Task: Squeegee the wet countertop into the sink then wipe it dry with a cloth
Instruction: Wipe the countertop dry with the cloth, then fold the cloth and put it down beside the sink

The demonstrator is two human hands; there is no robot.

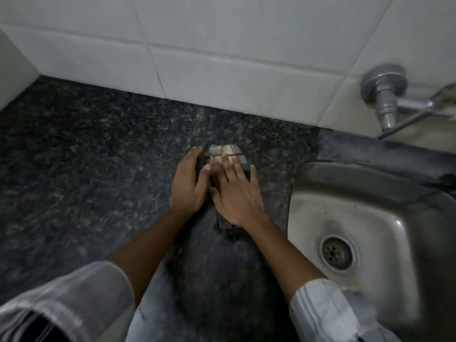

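A folded cloth (225, 152), dark with a pale checked patch, lies on the speckled dark granite countertop (86, 156) a little left of the sink (370, 208). My left hand (187, 186) cups the cloth's left side, thumb across it. My right hand (238, 196) presses flat on top of it with the fingers spread and blurred by motion. More dark cloth shows under my right wrist. No squeegee is in view.
The steel sink has a round drain (337, 253) and sits at the right. A chrome wall tap (385, 95) sticks out of the white tiled wall (222, 58) above it. The counter ends at a white wall at the far left.
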